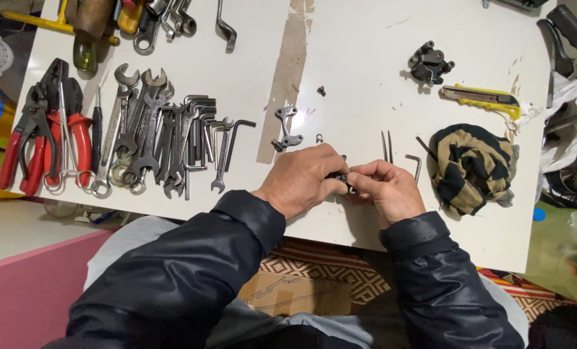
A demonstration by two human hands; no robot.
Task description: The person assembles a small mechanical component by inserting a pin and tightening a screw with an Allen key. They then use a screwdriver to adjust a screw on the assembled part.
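Left hand (304,179) and right hand (388,189) pinch a small metal part (342,177) (dark).

Small dark metal part (342,177) (mostly hidden) between both hands' fingers (359,176)

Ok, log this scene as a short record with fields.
surface: white table
left hand: grips small dark metal part
right hand: pinches same part
left of hands: row of wrenches, red pliers
right of hands: striped rag, yellow utility knife
above hands: metal brackets
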